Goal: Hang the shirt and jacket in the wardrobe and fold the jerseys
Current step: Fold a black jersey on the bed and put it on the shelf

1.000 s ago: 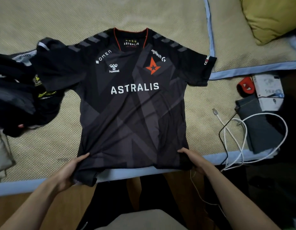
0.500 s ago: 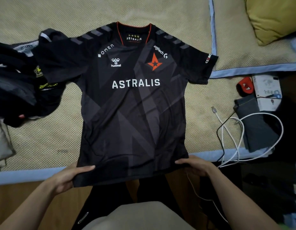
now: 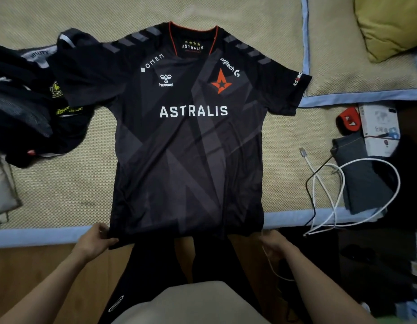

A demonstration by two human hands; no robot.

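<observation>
A black Astralis jersey [image 3: 191, 160] with a red star logo lies face up and spread flat on the woven bed mat [image 3: 62, 195]. Its hem hangs just over the blue edge of the bed. My left hand [image 3: 97, 239] pinches the hem's left corner. At the right corner my right hand [image 3: 273, 242] holds the hem; it is dim and blurred. A heap of other dark jerseys [image 3: 27, 108] lies at the left, under the spread jersey's left sleeve.
A yellow pillow [image 3: 390, 26] sits at the back right. White and black cables [image 3: 331, 190], a folded grey cloth [image 3: 362, 178], a white box [image 3: 378, 127] and a red object [image 3: 348, 120] lie to the right. Wooden floor shows below the bed's edge.
Both hands have drawn the hem toward me and over the bed's edge. The wrinkled bottom of the jersey now lies smooth and straight.
</observation>
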